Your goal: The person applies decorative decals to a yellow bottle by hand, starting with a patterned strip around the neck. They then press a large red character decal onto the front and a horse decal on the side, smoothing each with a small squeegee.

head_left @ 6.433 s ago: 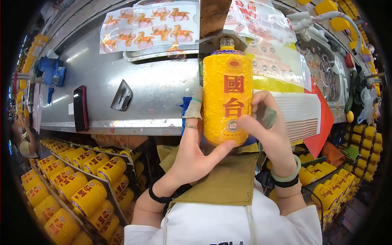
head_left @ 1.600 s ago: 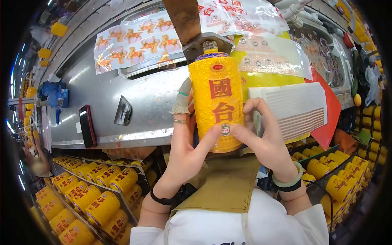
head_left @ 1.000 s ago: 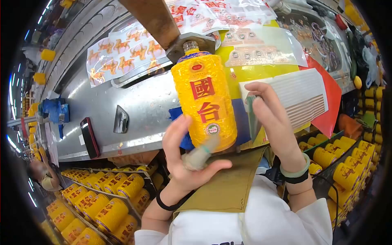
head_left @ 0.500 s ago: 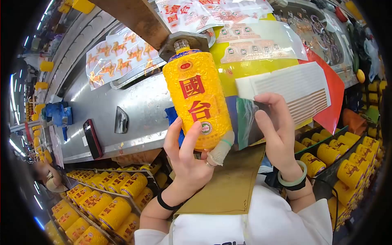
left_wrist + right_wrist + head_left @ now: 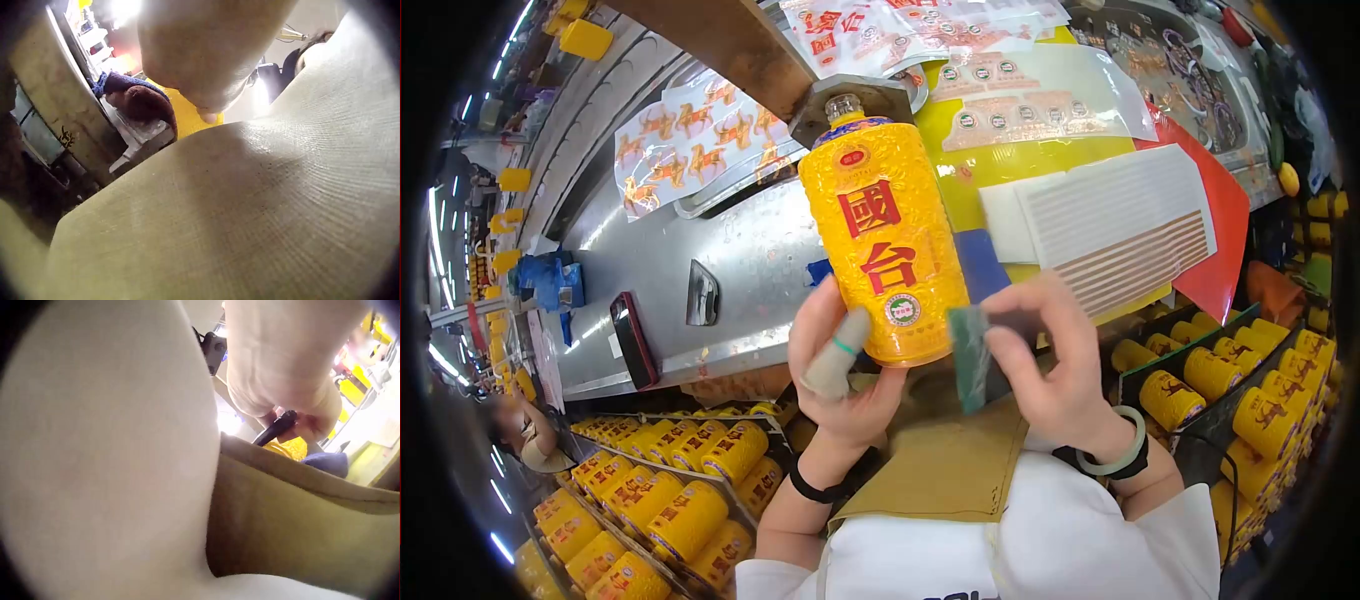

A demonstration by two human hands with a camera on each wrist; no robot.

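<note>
A yellow bottle (image 5: 885,245) with large red characters and a round green-and-white emblem sits with its clear neck at the dark holder (image 5: 855,108). My left hand (image 5: 840,385) cups its lower left side, the thumb under the base and a cloth-covered finger bent against the side. To the bottle's lower right, my right hand (image 5: 1055,365) pinches a flat green scraper (image 5: 968,360), its edge close to the bottle. In the right wrist view, the scraper (image 5: 278,428) shows dark between the fingertips. The left wrist view shows mostly forearm, with a bit of yellow bottle (image 5: 187,115).
Sticker sheets (image 5: 705,140) and label sheets (image 5: 1040,100) lie on the metal bench (image 5: 750,250). A striped white sheet (image 5: 1110,235) lies over red and yellow sheets at right. A phone (image 5: 634,340) is at left. Racks of yellow bottles (image 5: 700,520) stand below on both sides.
My left hand has gone from pressing the label to cupping the bottle's base. My right hand has left the bottle and brought the green scraper left, toward its lower edge. The view has shifted.
</note>
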